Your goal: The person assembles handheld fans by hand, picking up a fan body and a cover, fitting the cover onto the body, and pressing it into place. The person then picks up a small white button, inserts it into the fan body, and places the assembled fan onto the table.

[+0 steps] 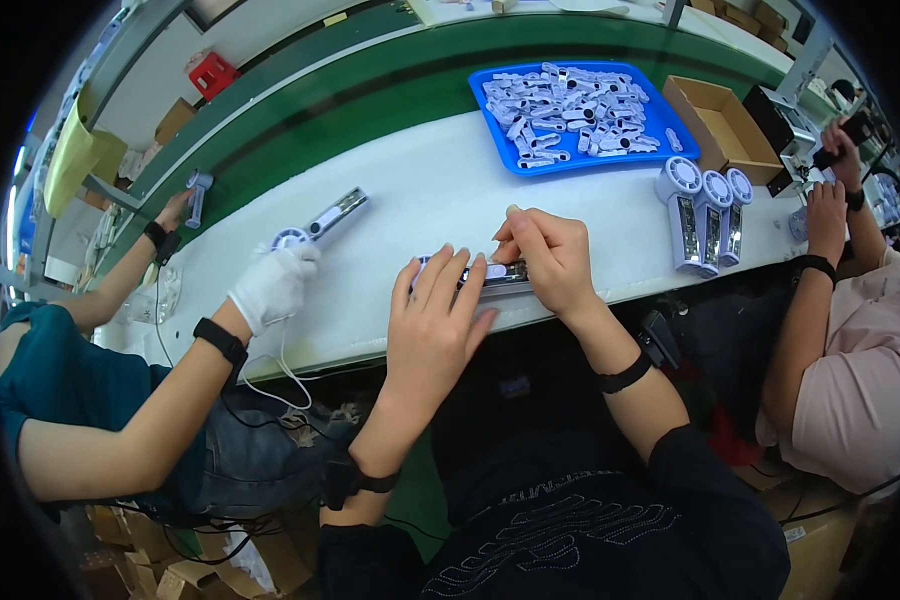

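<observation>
On the white bench top in front of me lies a light purple handheld fan (505,283), its handle uncovered so that dark inner parts show. Over its left part is my left hand (435,310), fingers stretched across it and thumb on the near side, holding it in place; the fan head is mostly hidden beneath. My right hand (553,255) is closed at the handle's right end, thumb and fingertips pinched together. Whatever sits in that pinch is too small or hidden to make out.
A blue tray (530,168) of purple-white handle covers stands at the back, beside a cardboard box (720,125). Three handheld fans (710,220) lie to the right. At left, a co-worker's gloved hand (275,285) holds another fan (338,213). Another person (840,350) works at right.
</observation>
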A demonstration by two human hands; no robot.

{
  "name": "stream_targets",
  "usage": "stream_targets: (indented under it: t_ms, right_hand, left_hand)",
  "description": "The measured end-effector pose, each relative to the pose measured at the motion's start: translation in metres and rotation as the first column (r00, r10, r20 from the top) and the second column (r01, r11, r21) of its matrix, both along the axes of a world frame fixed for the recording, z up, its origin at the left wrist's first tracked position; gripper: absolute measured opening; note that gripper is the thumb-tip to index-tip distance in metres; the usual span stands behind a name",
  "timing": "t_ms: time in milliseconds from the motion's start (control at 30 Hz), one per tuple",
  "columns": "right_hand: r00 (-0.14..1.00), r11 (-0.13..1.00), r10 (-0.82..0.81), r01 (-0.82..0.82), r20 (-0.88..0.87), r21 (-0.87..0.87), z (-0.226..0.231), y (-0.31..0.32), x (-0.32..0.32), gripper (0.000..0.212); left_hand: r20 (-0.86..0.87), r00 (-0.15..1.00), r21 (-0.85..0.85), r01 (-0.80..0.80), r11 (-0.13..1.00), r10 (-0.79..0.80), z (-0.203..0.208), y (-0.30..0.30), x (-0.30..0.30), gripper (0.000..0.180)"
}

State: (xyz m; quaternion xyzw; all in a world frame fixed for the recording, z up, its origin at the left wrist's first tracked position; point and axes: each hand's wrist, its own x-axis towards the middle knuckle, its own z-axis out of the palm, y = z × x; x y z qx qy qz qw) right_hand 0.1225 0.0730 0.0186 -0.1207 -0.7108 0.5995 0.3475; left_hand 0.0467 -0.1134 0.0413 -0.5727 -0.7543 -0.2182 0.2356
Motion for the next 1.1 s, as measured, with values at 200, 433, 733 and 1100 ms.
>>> stream_targets:
  t_ms: [200,433,733,1100]
  right_hand:
    - [0.897,0.764,-0.442,0.368,0.013,0.53,0.021,0.081,-0.017,0.029]
    - [0.569,0.715,-0.556,-0.044,0.606,0.697,0.017,0.144,-0.078,0.035]
    - [0.648,0.656,-0.599,0.062,0.47,0.752,0.019,0.14,-0.085,0.024]
    - [0.772,0.46,-0.558,-0.017,0.304,0.888,0.013,0.15,-0.066,0.014]
  left_hand:
    - [-0.156,0.954,0.137,-0.236,0.962,0.256,0.026,-0.01,-0.057,0.046]
    - [0.276,0.782,-0.281,-0.49,0.825,0.559,0.023,0.02,-0.129,0.04]
    - [0.09,0.98,0.178,-0.191,0.965,0.177,0.036,0.079,-0.065,0.027]
    - [0.192,0.979,0.197,-0.106,0.975,0.067,0.035,0.103,-0.048,0.019]
